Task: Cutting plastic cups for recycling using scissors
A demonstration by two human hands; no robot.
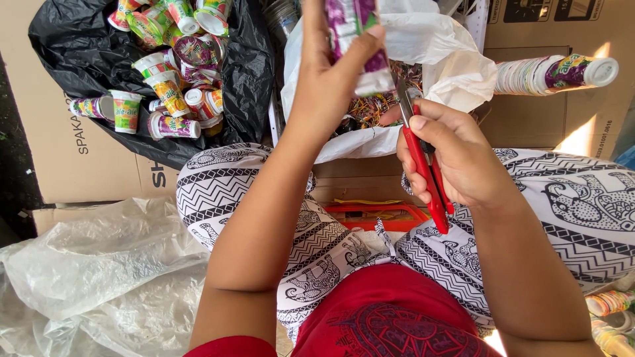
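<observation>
A flattened purple and green plastic cup [354,39] was held up at the top of the view, clamped between the thumb and fingers of the left hand [331,79], its long axis running nearly upright and slightly tilted. The red-handled scissors [423,165] were gripped in the right hand [456,155], closed round the handles, with the blades pointed up and to the left so that their tip was touching the cup's lower edge (whether the blades were parted could not be told). The cup thus lay just above and left of the right hand, over a white bag [456,66] of coloured strips, with the black bag of cups [251,79] farther left.
</observation>
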